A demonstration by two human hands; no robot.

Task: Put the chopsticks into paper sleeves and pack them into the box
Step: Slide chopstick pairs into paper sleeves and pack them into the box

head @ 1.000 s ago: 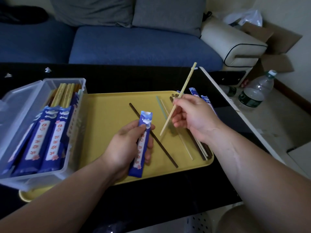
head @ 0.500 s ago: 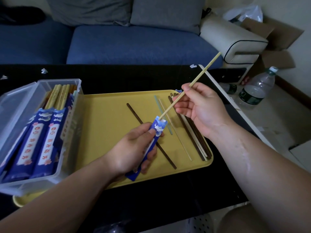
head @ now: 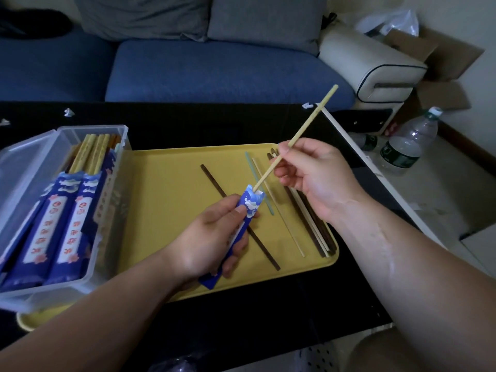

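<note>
Left hand (head: 212, 237) is gripping a blue paper sleeve (head: 252, 204), fingers and thumb curled round its middle, open end pointing up and away. Sleeve is hanging just over the yellow tray (head: 166, 189), bottom end poking out below the palm.

Right hand (head: 314, 178) is pinching a pale chopstick (head: 303, 127) between thumb and fingers, roughly mid-length. Stick is sitting diagonal, with the lower tip right at the sleeve mouth and the upper end up over the black table (head: 214, 124). Can't tell how far the tip is inside.

Loose sticks are lying on the tray: one dark chopstick (head: 214, 183) running diagonally under the left hand, a teal one (head: 252, 167) beside it, and a mixed dark and pale bunch (head: 314, 229) along the right edge, partly under the right hand.

Clear plastic box (head: 40, 294) is sitting at the tray's left end with its lid open. Sleeved chopsticks (head: 67, 216) are lying packed inside, and bare yellow ends are showing at the far side.

Blue sofa (head: 214, 68) is behind the table. Water bottle (head: 408, 146) is standing on the floor to the right.
</note>
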